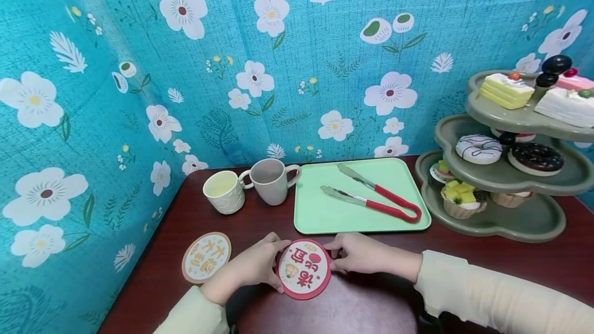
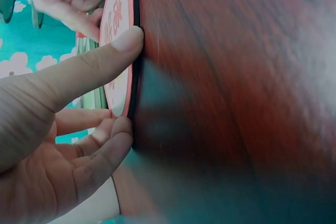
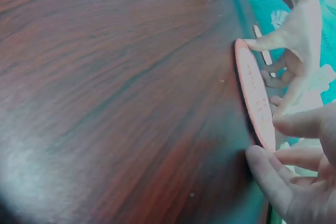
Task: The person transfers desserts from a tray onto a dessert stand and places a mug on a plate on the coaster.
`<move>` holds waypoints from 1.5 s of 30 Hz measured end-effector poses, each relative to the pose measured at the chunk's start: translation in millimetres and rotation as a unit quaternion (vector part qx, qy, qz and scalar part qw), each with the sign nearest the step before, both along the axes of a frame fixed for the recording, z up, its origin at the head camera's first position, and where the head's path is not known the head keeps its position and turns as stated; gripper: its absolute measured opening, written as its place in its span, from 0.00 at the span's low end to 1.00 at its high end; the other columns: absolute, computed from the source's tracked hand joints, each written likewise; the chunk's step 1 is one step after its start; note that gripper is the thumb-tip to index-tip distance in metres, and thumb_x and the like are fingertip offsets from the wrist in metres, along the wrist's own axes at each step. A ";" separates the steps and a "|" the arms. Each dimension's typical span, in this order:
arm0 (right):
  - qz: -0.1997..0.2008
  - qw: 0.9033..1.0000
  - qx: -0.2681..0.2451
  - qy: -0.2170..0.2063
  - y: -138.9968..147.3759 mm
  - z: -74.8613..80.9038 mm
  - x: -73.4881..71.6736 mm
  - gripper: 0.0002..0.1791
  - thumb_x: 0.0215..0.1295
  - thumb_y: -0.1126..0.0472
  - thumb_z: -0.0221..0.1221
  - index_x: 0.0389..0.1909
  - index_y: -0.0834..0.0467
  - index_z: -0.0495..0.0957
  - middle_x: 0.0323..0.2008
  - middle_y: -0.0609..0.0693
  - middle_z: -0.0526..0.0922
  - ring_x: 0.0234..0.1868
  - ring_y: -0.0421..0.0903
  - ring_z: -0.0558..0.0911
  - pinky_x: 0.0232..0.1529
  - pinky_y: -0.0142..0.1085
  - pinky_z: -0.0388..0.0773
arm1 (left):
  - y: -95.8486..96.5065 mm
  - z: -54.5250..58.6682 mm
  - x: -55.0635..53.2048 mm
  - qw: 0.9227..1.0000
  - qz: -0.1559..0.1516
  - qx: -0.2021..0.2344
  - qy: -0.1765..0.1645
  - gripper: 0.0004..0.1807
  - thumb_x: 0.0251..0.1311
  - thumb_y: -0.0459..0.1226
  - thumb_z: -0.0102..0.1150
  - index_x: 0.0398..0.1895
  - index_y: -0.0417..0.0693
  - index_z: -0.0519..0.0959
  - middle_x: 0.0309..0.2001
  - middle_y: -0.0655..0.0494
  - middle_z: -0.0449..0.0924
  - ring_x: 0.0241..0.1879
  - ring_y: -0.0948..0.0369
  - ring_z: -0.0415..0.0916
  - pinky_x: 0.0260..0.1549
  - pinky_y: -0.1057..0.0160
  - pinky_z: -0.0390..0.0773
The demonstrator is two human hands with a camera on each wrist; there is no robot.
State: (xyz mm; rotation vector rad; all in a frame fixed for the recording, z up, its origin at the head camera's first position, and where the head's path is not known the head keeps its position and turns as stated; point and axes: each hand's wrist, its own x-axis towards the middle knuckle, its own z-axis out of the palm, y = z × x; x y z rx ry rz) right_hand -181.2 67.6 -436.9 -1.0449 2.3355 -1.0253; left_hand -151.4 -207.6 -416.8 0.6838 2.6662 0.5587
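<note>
Red-rimmed coaster (image 1: 301,270) sits at the near side of the dark tabletop (image 1: 352,311), taken here as the clock's centre in the head view. The left hand (image 1: 257,263) grips its rim, thumb near 8 o'clock and a fingertip near 11; the right hand (image 1: 359,252) holds the edge with fingers and thumb between 1 and 3. Room lies toward 6 o'clock. The green tray's (image 1: 308,220) near edge is close at 1 o'clock, the orange-rimmed coaster (image 1: 206,257) apart at 9, the grey mug (image 1: 270,182) at 11. Left wrist view shows a black lower edge; only the head view shows the print plainly. Whether the underside touches wood, I cannot tell.
</note>
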 end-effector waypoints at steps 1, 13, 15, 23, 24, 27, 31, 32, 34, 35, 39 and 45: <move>-0.009 1.000 -0.009 -0.012 0.1 -0.1 -1.2 0.21 0.64 0.64 0.68 0.57 0.68 0.82 0.26 0.43 0.77 0.24 0.35 0.75 0.27 0.30 0.73 | 1.7 -0.9 -0.1 1.000 0.003 0.001 0.000 0.53 0.32 0.38 0.90 0.66 0.32 0.73 0.46 0.52 0.70 0.38 0.64 0.68 0.38 0.66 0.75; -0.071 0.994 -0.030 -0.082 5.0 3.2 -5.6 0.18 0.59 0.68 0.70 0.50 0.68 0.81 0.28 0.47 0.80 0.22 0.41 0.80 0.26 0.33 0.79 | 25.1 -0.6 1.6 0.999 0.039 -0.024 0.003 0.53 0.31 0.41 0.90 0.66 0.35 0.74 0.47 0.53 0.70 0.42 0.59 0.73 0.46 0.61 0.79; -0.074 0.991 -0.029 -0.106 7.1 2.5 -5.9 0.20 0.60 0.69 0.70 0.52 0.69 0.78 0.26 0.49 0.79 0.21 0.44 0.80 0.26 0.35 0.80 | 27.8 -2.2 0.8 0.999 0.039 -0.022 0.007 0.53 0.30 0.41 0.90 0.66 0.36 0.75 0.46 0.53 0.69 0.41 0.59 0.73 0.45 0.61 0.79; -0.097 0.985 -0.039 -0.137 21.1 7.3 -4.3 0.20 0.60 0.74 0.68 0.50 0.67 0.71 0.27 0.52 0.74 0.21 0.48 0.81 0.25 0.39 0.83 | 49.0 -1.0 -4.7 0.999 0.036 -0.018 0.001 0.52 0.31 0.41 0.90 0.66 0.39 0.75 0.47 0.54 0.69 0.41 0.61 0.73 0.45 0.62 0.78; -0.101 0.985 -0.036 -0.133 22.8 7.0 -4.2 0.20 0.60 0.74 0.68 0.49 0.66 0.71 0.27 0.52 0.74 0.21 0.47 0.81 0.24 0.39 0.83 | 52.0 -0.5 -5.4 0.999 0.034 -0.022 0.000 0.52 0.31 0.41 0.90 0.66 0.40 0.75 0.47 0.54 0.69 0.41 0.61 0.73 0.44 0.63 0.78; -0.105 0.986 -0.024 -0.128 28.3 5.6 -3.9 0.20 0.59 0.75 0.69 0.49 0.66 0.72 0.25 0.52 0.75 0.20 0.46 0.80 0.23 0.38 0.83 | 59.8 0.4 -6.7 0.999 0.025 -0.034 -0.004 0.52 0.31 0.41 0.90 0.66 0.41 0.75 0.47 0.55 0.70 0.40 0.62 0.73 0.43 0.64 0.77; -0.103 0.986 -0.016 -0.128 38.1 3.5 -3.6 0.22 0.59 0.74 0.69 0.51 0.66 0.72 0.25 0.52 0.75 0.19 0.46 0.80 0.22 0.38 0.82 | 69.4 -0.1 -7.2 0.999 0.011 -0.041 -0.001 0.52 0.32 0.41 0.90 0.67 0.42 0.75 0.47 0.57 0.70 0.40 0.64 0.72 0.43 0.66 0.77; -0.104 0.986 -0.016 -0.128 41.2 3.2 -3.5 0.21 0.59 0.74 0.69 0.51 0.66 0.72 0.25 0.52 0.75 0.19 0.46 0.80 0.22 0.38 0.82 | 72.1 -0.4 -7.5 0.999 0.008 -0.040 0.001 0.52 0.32 0.41 0.90 0.67 0.42 0.75 0.47 0.57 0.70 0.40 0.65 0.72 0.43 0.66 0.77; -0.101 0.987 -0.015 -0.124 48.2 2.4 -3.8 0.21 0.60 0.74 0.68 0.52 0.66 0.72 0.25 0.52 0.75 0.19 0.47 0.80 0.22 0.38 0.82 | 77.9 -1.3 -8.3 0.999 0.004 -0.038 0.003 0.52 0.32 0.42 0.90 0.67 0.42 0.75 0.47 0.57 0.70 0.41 0.65 0.72 0.43 0.67 0.76; -0.099 0.988 -0.015 -0.121 51.8 2.1 -4.0 0.21 0.60 0.73 0.68 0.53 0.65 0.72 0.25 0.52 0.75 0.19 0.47 0.80 0.22 0.38 0.82 | 81.0 -1.4 -8.8 0.999 0.002 -0.037 0.004 0.53 0.32 0.42 0.90 0.67 0.42 0.75 0.48 0.57 0.70 0.41 0.65 0.72 0.43 0.67 0.76; -0.090 0.990 -0.008 -0.107 65.3 0.2 -4.5 0.22 0.62 0.72 0.67 0.56 0.64 0.72 0.25 0.51 0.75 0.18 0.47 0.79 0.22 0.37 0.80 | 93.3 -2.2 -11.7 0.999 -0.004 -0.037 0.004 0.54 0.32 0.43 0.90 0.68 0.43 0.74 0.48 0.57 0.70 0.40 0.66 0.72 0.43 0.68 0.76; -0.088 0.992 0.006 -0.087 82.9 -1.5 -0.8 0.23 0.63 0.70 0.68 0.58 0.61 0.73 0.25 0.49 0.74 0.16 0.45 0.78 0.21 0.36 0.78 | 110.1 -3.7 -15.4 0.999 -0.020 -0.049 0.009 0.53 0.33 0.44 0.90 0.68 0.44 0.74 0.46 0.58 0.70 0.40 0.67 0.70 0.43 0.70 0.75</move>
